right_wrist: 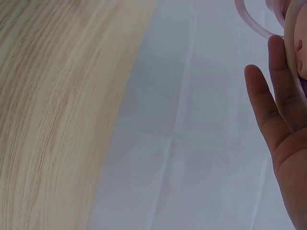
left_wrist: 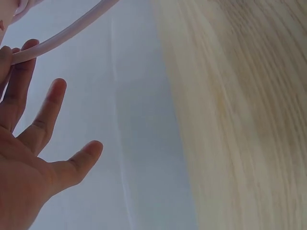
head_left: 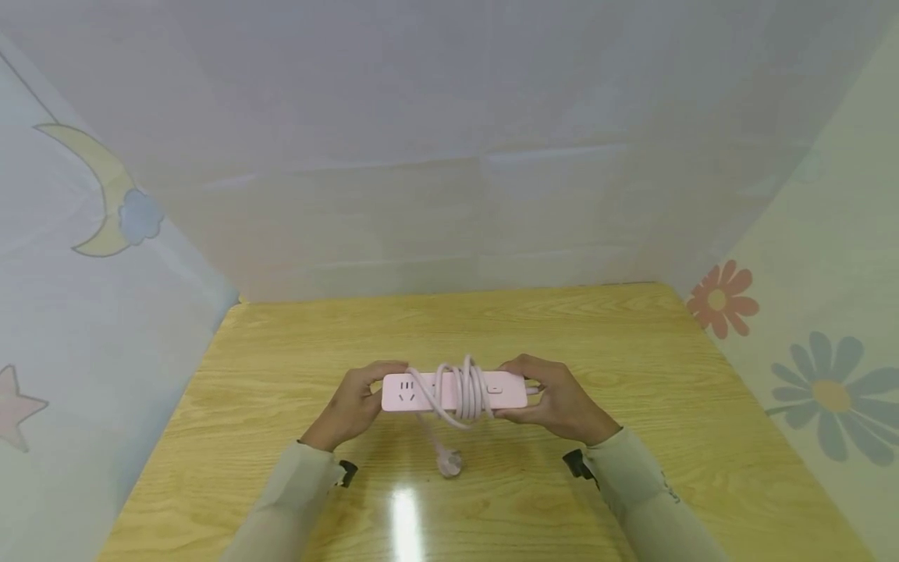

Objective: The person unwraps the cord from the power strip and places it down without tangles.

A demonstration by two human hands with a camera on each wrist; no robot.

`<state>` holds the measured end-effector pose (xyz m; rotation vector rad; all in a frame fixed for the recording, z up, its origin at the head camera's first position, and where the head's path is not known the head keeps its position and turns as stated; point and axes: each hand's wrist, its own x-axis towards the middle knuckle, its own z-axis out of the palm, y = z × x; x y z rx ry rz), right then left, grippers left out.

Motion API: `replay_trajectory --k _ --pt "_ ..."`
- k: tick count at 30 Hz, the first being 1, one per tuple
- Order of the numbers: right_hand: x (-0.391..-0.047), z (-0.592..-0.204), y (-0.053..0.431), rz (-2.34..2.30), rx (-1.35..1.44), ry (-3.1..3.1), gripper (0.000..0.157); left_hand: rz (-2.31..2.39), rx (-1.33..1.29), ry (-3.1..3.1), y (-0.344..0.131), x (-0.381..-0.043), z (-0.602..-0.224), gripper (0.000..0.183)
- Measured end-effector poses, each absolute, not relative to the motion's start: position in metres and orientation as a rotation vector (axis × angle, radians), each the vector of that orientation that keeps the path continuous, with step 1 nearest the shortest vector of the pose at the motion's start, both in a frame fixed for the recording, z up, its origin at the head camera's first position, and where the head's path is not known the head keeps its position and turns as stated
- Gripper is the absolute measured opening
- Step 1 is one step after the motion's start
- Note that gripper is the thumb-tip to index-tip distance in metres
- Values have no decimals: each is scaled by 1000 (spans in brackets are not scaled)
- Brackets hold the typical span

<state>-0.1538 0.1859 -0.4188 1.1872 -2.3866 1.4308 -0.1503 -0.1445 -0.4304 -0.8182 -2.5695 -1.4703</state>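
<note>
my left hand (head_left: 353, 403), right hand (head_left: 564, 400): fingers clamped on pink power strip (head_left: 448, 393) ends, likely for balance. cord (head_left: 472, 393) wraps its middle.

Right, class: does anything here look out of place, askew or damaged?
Slightly untidy: the thin pale-pink cord wraps the long pink power strip unevenly, bunched toward one end, slanting nearer the other, and the pale plug trails loose. No damage shows.

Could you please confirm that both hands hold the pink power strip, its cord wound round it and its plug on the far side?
Not quite: the head view shows the plug on the near side of the pink power strip. The left hand and right hand do hold it, with the cord wound round it.
</note>
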Motion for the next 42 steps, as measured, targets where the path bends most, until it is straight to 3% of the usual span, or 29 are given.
replay_trajectory --k 13,42 --pt "-152 -417 185 1455 1229 -2370 45 -1151 -981 -2418 -153 -160 -419 21" --pt "-151 -426 186 1457 1255 -2420 46 -966 -994 -2370 -159 -147 -398 20"
